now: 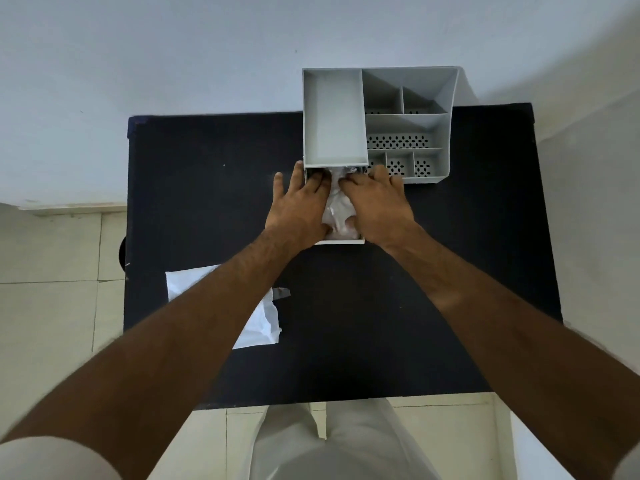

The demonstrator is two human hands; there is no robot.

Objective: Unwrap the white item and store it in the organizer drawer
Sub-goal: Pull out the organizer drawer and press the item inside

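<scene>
Black tabletop (pixel 381 323) filling the middle of the view, pushed against a pale wall, with tiled floor on both sides; at its far edge, a grey desk organizer (pixel 446 133) with one long open tray on the left and several small perforated compartments on the right; pulled out toward the person from under the long tray, the organizer drawer (pixel 341 241), white front lip showing; near the left front of the table, well apart from the drawer, a flat white wrapper (pixel 263 323) partly hidden under the left forearm; left hand (pixel 298 206) flat, fingers spread, pressing down on the drawer's left side; right hand (pixel 377 202) likewise flat and spread on its right side; between them, crumpled white item (pixel 337 206) lying inside the drawer, mostly covered by both palms
</scene>
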